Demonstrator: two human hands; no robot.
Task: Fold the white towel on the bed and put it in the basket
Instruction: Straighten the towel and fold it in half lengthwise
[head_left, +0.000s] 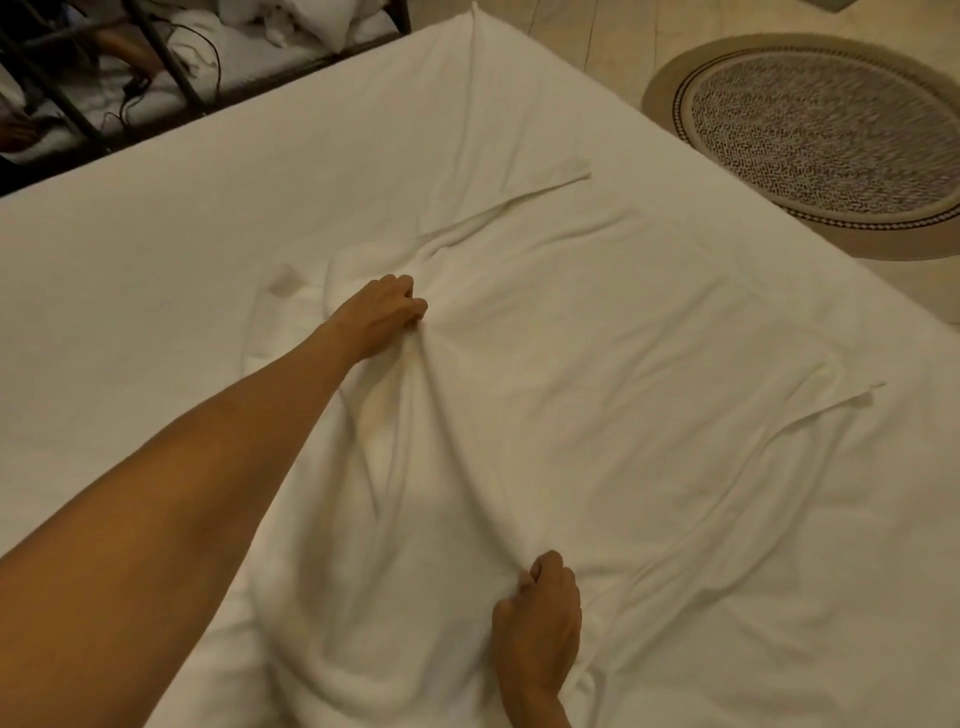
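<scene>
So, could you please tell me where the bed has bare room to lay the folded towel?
The free patch is the flat sheet left of the left hand, running up to the dark frame. The middle and right are crowded: the white towel sprawls there, pinched by both hands, the right hand near the bottom edge.

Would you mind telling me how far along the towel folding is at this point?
Early stage. Nothing looks done: the white towel lies rumpled and unfolded on the bed. In hand: the left hand and right hand each pinch a bunch of it, fingers closed. Left: all the folds and the basket, which is not in view.
</scene>
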